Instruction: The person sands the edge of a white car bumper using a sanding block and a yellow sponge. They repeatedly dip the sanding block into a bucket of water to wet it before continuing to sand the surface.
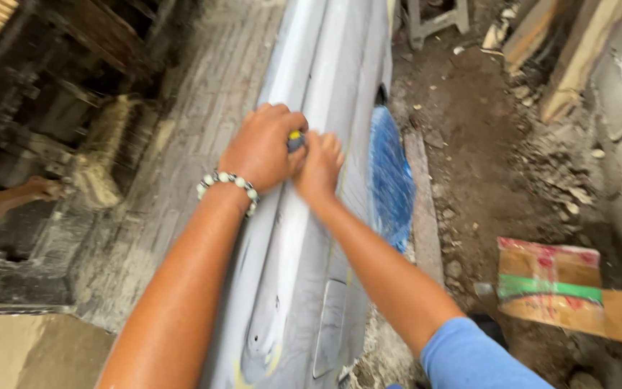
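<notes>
Both hands met on the grey panel (311, 238), which ran lengthwise away from them: left hand (260, 148) fisted round a small tool (295, 139), right hand (318, 167) pressed beside it.

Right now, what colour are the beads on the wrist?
The bracelet on the left hand's wrist has pale whitish-green beads with darker ones between, seen in the head view.

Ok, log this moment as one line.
left hand: gripping small yellow-and-dark tool | right hand: pressed beside it on grey panel | blue sheet alongside | cardboard box on dirt
</notes>
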